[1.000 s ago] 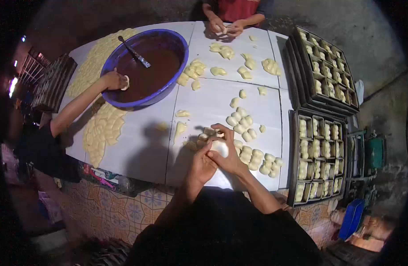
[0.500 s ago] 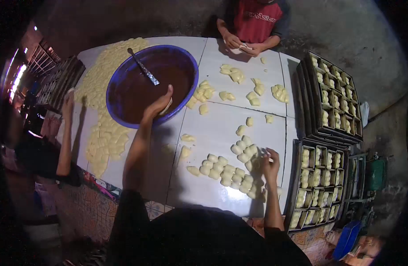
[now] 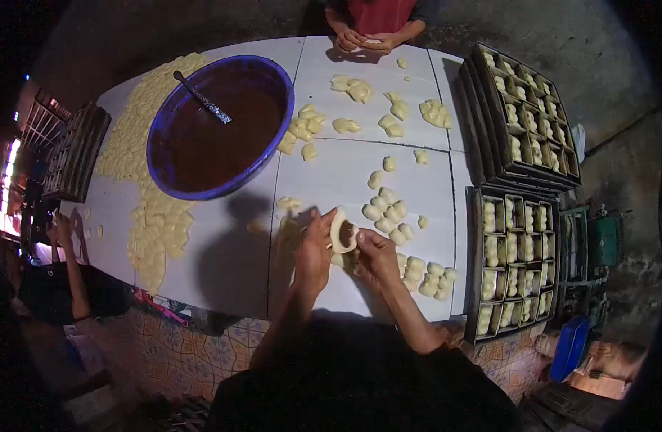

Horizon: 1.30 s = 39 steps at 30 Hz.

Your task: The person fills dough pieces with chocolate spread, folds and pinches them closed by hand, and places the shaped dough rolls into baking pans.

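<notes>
Between my two hands is a flattened dough piece (image 3: 336, 232) with brown filling in its middle. My left hand (image 3: 316, 248) cups it from the left, and my right hand (image 3: 378, 258) pinches its right edge. Below and to the right, rows of pale dough balls (image 3: 415, 271) rest on the white table (image 3: 331, 173), some hidden behind my hands. A cluster of smooth dough balls (image 3: 385, 207) lies just beyond my right hand. To the upper left stands a blue basin (image 3: 287, 108) of brown filling with a spoon (image 3: 201, 97) in it.
Many flat dough pieces (image 3: 151, 234) cover the table's left side. Black trays (image 3: 477, 288) of dough balls stand along the right edge, with stacked trays (image 3: 500, 144) behind. A person's hands (image 3: 363, 42) work dough at the far side; another person's arm (image 3: 73, 270) is at far left.
My left hand has come back from the basin and my right hand from the dough balls; both now meet at a filled dough piece. The left co-worker's hand has moved away from the flat dough.
</notes>
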Motion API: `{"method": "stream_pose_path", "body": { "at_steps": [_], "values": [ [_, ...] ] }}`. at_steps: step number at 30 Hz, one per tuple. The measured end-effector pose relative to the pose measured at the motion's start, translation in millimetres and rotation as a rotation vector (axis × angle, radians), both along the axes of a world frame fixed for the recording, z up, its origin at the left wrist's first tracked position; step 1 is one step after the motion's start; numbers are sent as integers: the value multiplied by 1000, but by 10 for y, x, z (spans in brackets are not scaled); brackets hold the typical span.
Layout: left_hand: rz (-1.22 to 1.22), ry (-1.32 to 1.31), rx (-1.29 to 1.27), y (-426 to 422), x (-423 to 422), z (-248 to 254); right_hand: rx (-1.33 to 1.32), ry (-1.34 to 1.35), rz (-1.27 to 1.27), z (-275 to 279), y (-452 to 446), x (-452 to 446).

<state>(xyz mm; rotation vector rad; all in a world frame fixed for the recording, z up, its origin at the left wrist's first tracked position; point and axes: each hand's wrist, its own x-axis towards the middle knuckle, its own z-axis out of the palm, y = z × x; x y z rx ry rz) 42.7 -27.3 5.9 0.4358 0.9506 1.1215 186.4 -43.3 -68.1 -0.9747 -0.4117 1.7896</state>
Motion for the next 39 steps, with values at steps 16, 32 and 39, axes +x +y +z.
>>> {"method": "stream_pose_path", "body": {
  "at_steps": [16,32,39],
  "values": [
    [-268,335,301,-722,130,-248,835,-908,-56,458,-577,282],
    [-127,247,441,-468,393,-541,138,-553,387,234,-383,861],
    [-39,190,171,-284,358,-601,282,-1088,-43,-614,252,1382]
  ]
}}
